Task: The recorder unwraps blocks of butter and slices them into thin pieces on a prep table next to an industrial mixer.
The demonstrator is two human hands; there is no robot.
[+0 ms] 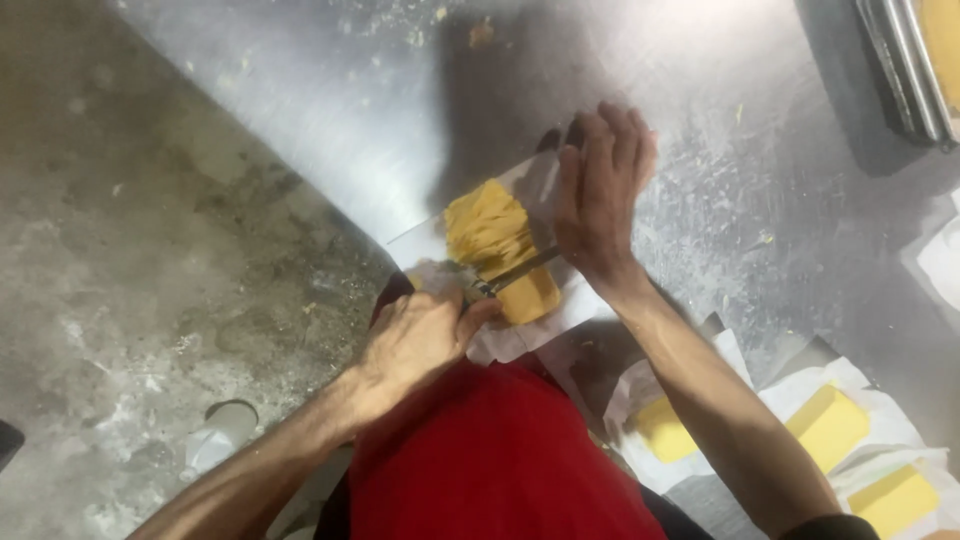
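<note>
Two hands at one butter block (500,250): left hand (415,340) fingers clenched round knife (515,272), right hand (600,195) fingers pressed together, steadying slices.

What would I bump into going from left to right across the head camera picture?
Grey concrete floor → left hand gripping a knife → sliced yellow block → right hand steadying it → three more yellow blocks on white paper.
</note>
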